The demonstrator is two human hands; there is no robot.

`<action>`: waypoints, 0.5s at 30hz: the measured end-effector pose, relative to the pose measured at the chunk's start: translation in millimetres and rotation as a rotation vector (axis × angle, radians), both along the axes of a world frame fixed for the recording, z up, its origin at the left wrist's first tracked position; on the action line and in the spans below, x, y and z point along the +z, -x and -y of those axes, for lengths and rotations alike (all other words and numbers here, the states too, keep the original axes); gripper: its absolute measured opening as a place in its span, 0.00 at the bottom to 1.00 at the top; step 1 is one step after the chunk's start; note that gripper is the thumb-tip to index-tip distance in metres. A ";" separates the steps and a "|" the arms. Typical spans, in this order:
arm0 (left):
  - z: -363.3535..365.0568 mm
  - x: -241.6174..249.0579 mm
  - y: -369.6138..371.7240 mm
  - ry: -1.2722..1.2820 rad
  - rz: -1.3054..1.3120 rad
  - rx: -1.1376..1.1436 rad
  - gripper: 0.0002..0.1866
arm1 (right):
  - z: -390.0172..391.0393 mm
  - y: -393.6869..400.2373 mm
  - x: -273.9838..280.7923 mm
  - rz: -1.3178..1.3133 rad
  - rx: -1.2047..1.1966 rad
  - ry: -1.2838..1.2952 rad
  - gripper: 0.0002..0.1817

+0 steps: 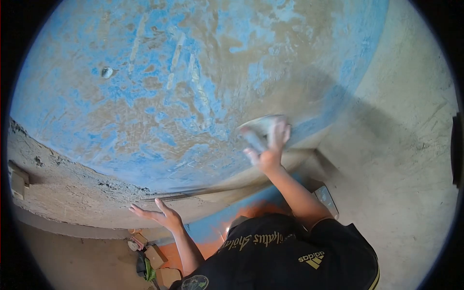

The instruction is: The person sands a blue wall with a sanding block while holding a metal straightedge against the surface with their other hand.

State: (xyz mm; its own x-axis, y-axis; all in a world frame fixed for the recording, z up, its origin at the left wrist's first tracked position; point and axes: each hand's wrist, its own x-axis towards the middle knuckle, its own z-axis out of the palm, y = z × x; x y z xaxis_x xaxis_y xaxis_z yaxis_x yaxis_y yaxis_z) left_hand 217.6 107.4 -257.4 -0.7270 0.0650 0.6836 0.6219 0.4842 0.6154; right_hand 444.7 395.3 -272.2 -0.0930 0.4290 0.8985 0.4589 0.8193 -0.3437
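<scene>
My right hand (pixel 269 150) is pressed on a pale, thin, curved-edged pad (pixel 261 124) against the large blue and brown worn surface (pixel 159 106). Motion blurs its fingers, and the pad's exact kind cannot be made out. My left hand (pixel 162 216) is held up near the lower rim of that surface, fingers apart, with nothing in it. Patches of blue paint and brown show across the surface, along with several pale streaks.
A plain grey wall (pixel 401 193) meets the surface on the right. Its lower edge is a rough ledge (pixel 72 179). Below, at the left, lie boxes (pixel 155 256) and a green item (pixel 150 271). A small hole (pixel 107 72) sits at the upper left.
</scene>
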 end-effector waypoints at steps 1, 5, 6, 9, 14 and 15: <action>0.8 -1.4 1.8 0.020 0.011 -0.010 0.47 | 3.1 -3.1 -6.3 0.133 0.021 -0.069 0.29; 4.7 1.3 9.0 0.021 -0.013 0.007 0.47 | -4.7 7.3 9.4 -0.229 -0.004 0.118 0.40; 8.2 1.6 13.2 0.020 -0.015 0.004 0.47 | -1.4 13.3 5.9 -0.262 -0.042 0.150 0.45; 22.0 1.7 29.7 0.051 -0.010 -0.001 0.47 | 21.5 24.6 -15.3 -0.047 0.008 0.099 0.47; 39.0 9.5 66.5 0.069 -0.065 0.017 0.47 | 32.0 36.0 -11.6 -0.078 -0.073 0.191 0.37; 41.8 13.4 71.3 0.073 -0.054 0.025 0.47 | 38.5 47.0 12.3 -0.342 -0.024 0.241 0.33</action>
